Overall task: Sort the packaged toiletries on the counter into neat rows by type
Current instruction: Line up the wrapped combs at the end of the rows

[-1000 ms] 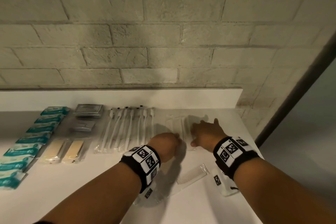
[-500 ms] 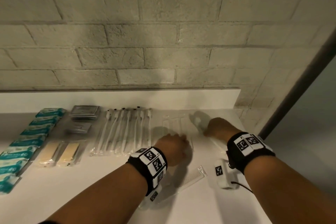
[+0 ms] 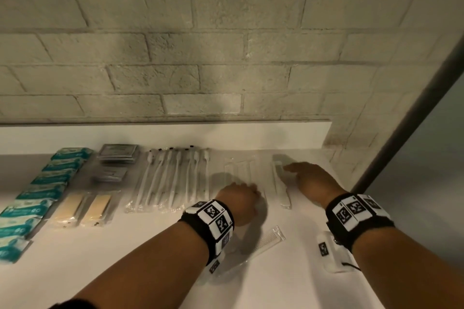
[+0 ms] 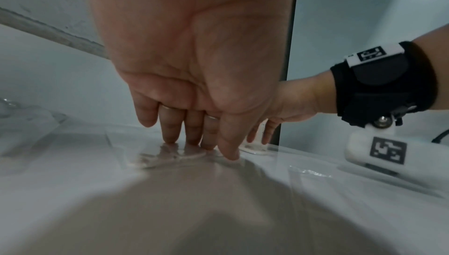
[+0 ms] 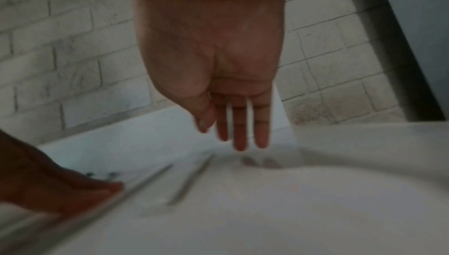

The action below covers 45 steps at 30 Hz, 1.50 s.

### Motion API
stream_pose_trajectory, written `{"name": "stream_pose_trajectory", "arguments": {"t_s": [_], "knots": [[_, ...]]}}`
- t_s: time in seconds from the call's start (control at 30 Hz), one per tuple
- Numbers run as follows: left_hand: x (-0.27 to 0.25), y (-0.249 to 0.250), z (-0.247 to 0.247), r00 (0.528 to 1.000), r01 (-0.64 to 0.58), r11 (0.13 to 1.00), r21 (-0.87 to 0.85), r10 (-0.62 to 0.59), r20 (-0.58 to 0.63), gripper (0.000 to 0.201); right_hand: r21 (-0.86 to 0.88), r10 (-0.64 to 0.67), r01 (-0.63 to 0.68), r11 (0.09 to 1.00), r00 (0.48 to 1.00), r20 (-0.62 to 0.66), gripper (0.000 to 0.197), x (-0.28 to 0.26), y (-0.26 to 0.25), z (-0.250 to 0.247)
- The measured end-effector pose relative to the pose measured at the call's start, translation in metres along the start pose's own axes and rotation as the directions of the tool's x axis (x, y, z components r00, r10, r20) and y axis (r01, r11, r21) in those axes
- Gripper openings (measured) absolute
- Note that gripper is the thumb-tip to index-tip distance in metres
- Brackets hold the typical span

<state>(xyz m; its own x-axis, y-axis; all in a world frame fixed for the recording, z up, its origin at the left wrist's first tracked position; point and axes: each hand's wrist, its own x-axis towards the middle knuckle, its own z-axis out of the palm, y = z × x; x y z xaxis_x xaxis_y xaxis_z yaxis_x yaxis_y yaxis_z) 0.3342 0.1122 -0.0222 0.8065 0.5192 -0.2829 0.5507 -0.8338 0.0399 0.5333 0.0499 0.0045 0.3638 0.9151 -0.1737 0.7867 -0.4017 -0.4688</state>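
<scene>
On the white counter (image 3: 288, 281) lie rows of teal packets (image 3: 42, 188), grey sachets (image 3: 116, 154), two beige packets (image 3: 82, 209), wrapped toothbrushes (image 3: 173, 180) and clear-wrapped combs (image 3: 239, 169). My left hand (image 3: 241, 198) presses straight fingertips (image 4: 192, 142) on the near end of the clear comb packets (image 4: 167, 156). My right hand (image 3: 311, 180) is flat with straight fingers (image 5: 239, 128) beside a separate clear-wrapped comb (image 3: 282, 183) to the right of that row. Whether it touches that packet I cannot tell. Another wrapped comb (image 3: 268, 242) lies loose between my wrists.
A raised white ledge (image 3: 175, 135) and a brick wall (image 3: 200, 57) close off the back. The counter ends at the right, near a dark post (image 3: 411, 118). A white wrist device (image 3: 331, 251) hangs by my right forearm.
My right hand has moved right and back from the comb row, and one clear-wrapped comb now lies apart beside it. My left hand has stayed pressing the row's near end.
</scene>
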Motion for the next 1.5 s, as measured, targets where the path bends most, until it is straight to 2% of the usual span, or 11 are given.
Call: {"name": "stream_pose_trajectory", "arguments": {"t_s": [0.13, 0.27, 0.43, 0.57, 0.77, 0.97, 1.1, 1.17, 1.27, 1.37, 1.5], "knots": [[0.002, 0.001, -0.003, 1.0, 0.031, 0.999, -0.008, -0.031, 0.005, 0.043, -0.274, 0.135, -0.099, 0.957, 0.984, 0.114, 0.069, 0.003, -0.025, 0.014], [0.004, 0.001, -0.001, 0.999, 0.04, 0.999, -0.021, -0.04, 0.01, 0.043, -0.364, 0.174, -0.121, 0.924, 0.978, 0.116, 0.035, 0.006, -0.05, 0.027], [0.006, -0.003, 0.004, 0.998, 0.057, 0.997, -0.059, -0.056, 0.03, 0.047, -0.295, 0.172, -0.157, 0.942, 0.985, 0.023, 0.033, 0.009, -0.062, 0.029], [0.005, -0.002, 0.004, 1.0, 0.02, 1.0, -0.022, -0.02, -0.014, 0.043, -0.212, 0.243, -0.214, 0.954, 0.962, 0.122, 0.013, 0.018, -0.051, 0.018], [0.003, 0.001, -0.003, 1.0, 0.005, 1.0, 0.018, -0.004, -0.03, 0.043, -0.395, 0.047, 0.012, 0.919, 0.989, 0.139, 0.04, 0.016, -0.04, 0.021], [-0.01, 0.004, -0.017, 0.998, 0.027, 0.995, 0.1, -0.032, 0.045, 0.058, -0.189, 0.074, -0.05, 0.981, 0.99, 0.118, 0.065, -0.008, -0.04, 0.009], [-0.043, 0.018, -0.018, 0.99, 0.023, 0.998, -0.051, -0.029, -0.137, 0.053, -0.205, 0.049, -0.016, 0.979, 0.986, 0.158, 0.059, -0.057, -0.049, 0.001], [-0.069, 0.028, -0.016, 0.995, -0.011, 0.996, -0.093, 0.002, -0.096, 0.038, -0.285, 0.008, 0.05, 0.957, 0.98, 0.197, 0.044, -0.096, -0.058, 0.002], [-0.1, 0.039, -0.007, 1.0, -0.009, 0.989, -0.148, 0.012, 0.02, 0.03, -0.332, -0.115, 0.253, 0.909, 0.917, 0.383, 0.033, -0.155, -0.072, 0.018], [-0.114, 0.038, 0.008, 0.992, 0.119, 0.97, -0.211, -0.109, 0.06, 0.045, -0.332, -0.176, 0.426, 0.841, 0.798, 0.577, 0.038, -0.207, -0.076, 0.04], [-0.137, 0.036, 0.009, 0.983, 0.176, 0.969, -0.175, -0.163, 0.089, 0.044, -0.363, -0.133, 0.458, 0.812, 0.749, 0.649, 0.056, -0.247, -0.069, 0.046]]}}
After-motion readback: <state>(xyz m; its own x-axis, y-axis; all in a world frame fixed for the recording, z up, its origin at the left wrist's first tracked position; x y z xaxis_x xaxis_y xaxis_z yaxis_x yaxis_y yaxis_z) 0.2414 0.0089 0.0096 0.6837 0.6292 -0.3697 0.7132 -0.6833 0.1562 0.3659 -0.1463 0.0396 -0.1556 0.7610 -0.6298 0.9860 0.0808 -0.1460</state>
